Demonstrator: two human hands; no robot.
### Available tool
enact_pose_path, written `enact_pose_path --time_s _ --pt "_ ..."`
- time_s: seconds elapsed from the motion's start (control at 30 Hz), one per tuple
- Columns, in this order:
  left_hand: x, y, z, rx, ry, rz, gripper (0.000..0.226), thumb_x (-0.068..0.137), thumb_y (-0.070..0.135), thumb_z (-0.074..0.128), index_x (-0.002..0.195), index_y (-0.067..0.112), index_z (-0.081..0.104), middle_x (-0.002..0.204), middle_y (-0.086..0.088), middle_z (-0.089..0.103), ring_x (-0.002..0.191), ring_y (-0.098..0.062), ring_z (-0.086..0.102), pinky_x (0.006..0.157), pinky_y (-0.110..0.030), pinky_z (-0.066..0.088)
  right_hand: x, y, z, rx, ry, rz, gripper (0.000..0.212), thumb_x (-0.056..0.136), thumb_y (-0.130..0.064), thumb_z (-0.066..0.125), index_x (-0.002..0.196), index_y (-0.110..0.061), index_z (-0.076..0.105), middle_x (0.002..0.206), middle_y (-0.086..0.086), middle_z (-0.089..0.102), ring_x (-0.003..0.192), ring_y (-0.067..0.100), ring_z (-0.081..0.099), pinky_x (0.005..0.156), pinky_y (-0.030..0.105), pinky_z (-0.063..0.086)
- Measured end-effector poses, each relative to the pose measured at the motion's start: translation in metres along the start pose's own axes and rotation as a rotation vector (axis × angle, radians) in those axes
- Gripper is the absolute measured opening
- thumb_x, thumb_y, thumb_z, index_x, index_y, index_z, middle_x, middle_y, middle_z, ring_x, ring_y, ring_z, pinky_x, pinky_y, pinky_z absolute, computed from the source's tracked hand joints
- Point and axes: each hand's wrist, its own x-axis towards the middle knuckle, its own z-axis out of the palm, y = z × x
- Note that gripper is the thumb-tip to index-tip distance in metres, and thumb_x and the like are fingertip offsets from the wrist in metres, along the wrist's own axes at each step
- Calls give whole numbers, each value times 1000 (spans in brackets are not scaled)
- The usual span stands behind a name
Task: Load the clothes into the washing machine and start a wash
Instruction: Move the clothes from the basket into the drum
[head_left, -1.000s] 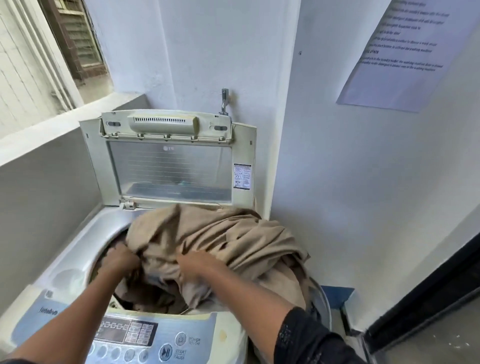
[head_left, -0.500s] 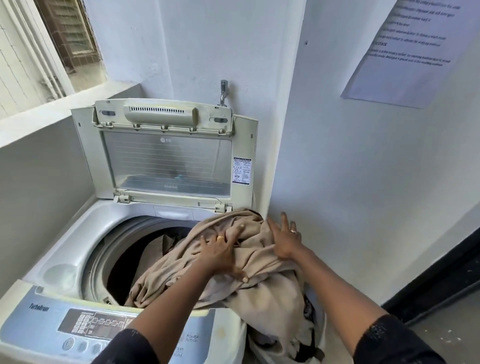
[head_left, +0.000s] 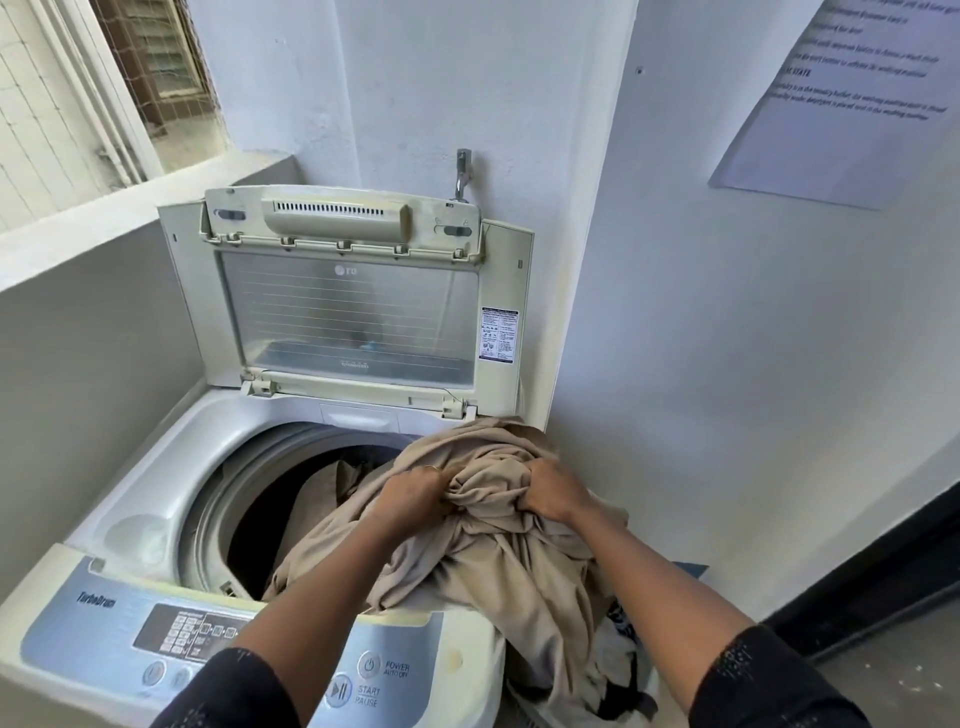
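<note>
Both hands are bunched into the beige cloth (head_left: 498, 566) at the right rim of the washing machine (head_left: 150, 488). L hand (head_left: 415, 493) has its fingers curled, gripping a wad of it; R hand (head_left: 553, 491) sits just beside, also clenched on the fabric. The cloth lies over the machine's right edge – part drapes into the drum (head_left: 270, 525), the rest hangs outside toward darker clothes (head_left: 626, 623) below. Lid (head_left: 353, 312) stands upright against the wall, tap (head_left: 462, 174) above it. Control panel (head_left: 171, 634) w/ start/pause btn is nearest the camera. A printed notice (head_left: 841, 114) hangs on the right wall.
</note>
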Motion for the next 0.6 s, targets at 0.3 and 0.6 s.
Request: enact_pose_path --time_s 0.3,0.6 --pt "-27 -89 -41 -118 322 -32 26 79 24 69 98 7 69 95 -24 69 88 -41 65 67 -39 49 19 -101 -24 -22 161 -191 30 75 -17 58 101 -6 67 101 24 69 95 37 64 81 35 51" --pt "-64 -158 -34 -206 449 -236 38 75 18 67 112 12 68 99 -22 70 92 -41 66 70 -39 50 28 -190 0 -47 163 -310 25 82 -11 53 103 -8 66 108 17 68 101 36 64 85 41 51"
